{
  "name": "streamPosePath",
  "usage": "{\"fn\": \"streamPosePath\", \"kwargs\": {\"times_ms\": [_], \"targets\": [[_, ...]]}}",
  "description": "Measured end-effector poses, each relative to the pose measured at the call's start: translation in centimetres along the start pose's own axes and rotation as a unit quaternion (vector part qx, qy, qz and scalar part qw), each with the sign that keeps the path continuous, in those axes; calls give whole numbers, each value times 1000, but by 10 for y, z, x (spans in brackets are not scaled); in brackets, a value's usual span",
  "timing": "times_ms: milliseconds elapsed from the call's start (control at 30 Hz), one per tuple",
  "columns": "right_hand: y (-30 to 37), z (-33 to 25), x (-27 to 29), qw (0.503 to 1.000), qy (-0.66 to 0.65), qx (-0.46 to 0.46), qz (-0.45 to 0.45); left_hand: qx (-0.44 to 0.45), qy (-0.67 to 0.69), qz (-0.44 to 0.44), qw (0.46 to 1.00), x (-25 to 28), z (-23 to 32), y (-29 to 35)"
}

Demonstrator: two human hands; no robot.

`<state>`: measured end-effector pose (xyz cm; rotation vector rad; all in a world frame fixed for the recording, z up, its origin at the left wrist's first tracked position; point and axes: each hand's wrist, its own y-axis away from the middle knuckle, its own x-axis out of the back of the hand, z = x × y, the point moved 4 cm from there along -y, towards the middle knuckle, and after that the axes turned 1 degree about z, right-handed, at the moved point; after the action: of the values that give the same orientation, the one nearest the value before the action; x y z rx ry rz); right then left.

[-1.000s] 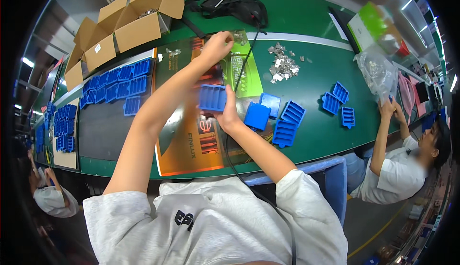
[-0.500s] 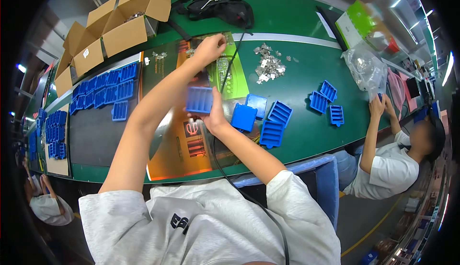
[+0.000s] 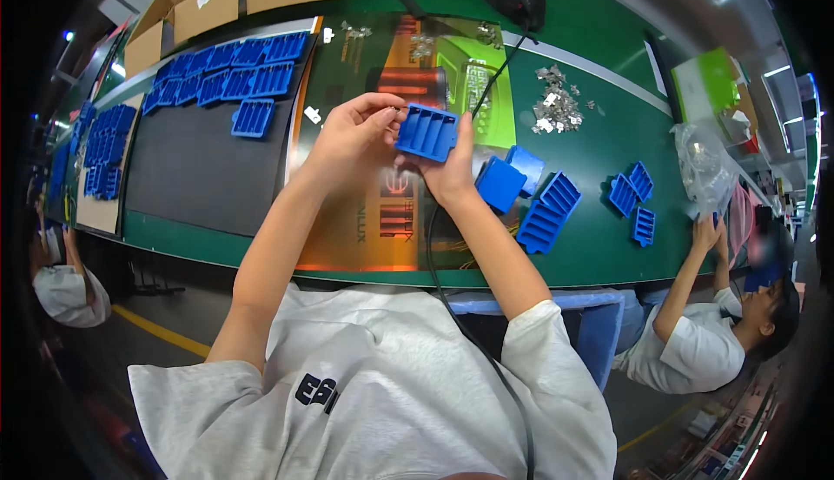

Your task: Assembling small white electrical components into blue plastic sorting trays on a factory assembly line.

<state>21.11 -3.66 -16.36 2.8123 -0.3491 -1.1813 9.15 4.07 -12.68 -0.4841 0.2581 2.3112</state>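
Right hand (image 3: 450, 172) cups a blue slotted tray (image 3: 427, 132) from below and behind, thumb along the right edge, fingers wrapped under; slots face up, tray tilted, held above the worktop (image 3: 599, 252). Left hand (image 3: 352, 132) is curled, thumb and forefinger nearly together at the tray's left edge; can't tell whether a small part is pinched there.

Change: left hand was reaching out ahead over the printed sheet (image 3: 334, 241), past the tray; now it's drawn back to the tray's side. So both hands are at the one tray, action off the sheet. No metal seen in the slots from here.

Ahead of the hands, on that sheet: small clumps of metal pieces (image 3: 421, 46). Black cable (image 3: 499, 67) runs past the right hand. Ahead and right of it, a bigger metal heap (image 3: 556, 108).

Just right of the right hand: two face-down trays (image 3: 500, 183), then two slot-up trays (image 3: 549, 211); three more (image 3: 641, 193) farther out. Well left of the left hand: rows of blue trays (image 3: 208, 72) along a dark mat (image 3: 200, 167), one lone tray (image 3: 253, 119) nearest the hand.
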Motion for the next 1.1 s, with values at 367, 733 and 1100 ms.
{"fn": "streamPosePath", "kwargs": {"times_ms": [367, 733, 1100], "targets": [[-1, 8, 3, 1000, 16, -1, -17, 21, 35, 30, 999, 17, -5, 11], [9, -12, 11, 987, 67, 129, 66, 6, -117, 34, 993, 23, -12, 7], [4, -4, 4, 957, 222, 179, 51, 40, -207, 60, 976, 47, -37, 9]]}}
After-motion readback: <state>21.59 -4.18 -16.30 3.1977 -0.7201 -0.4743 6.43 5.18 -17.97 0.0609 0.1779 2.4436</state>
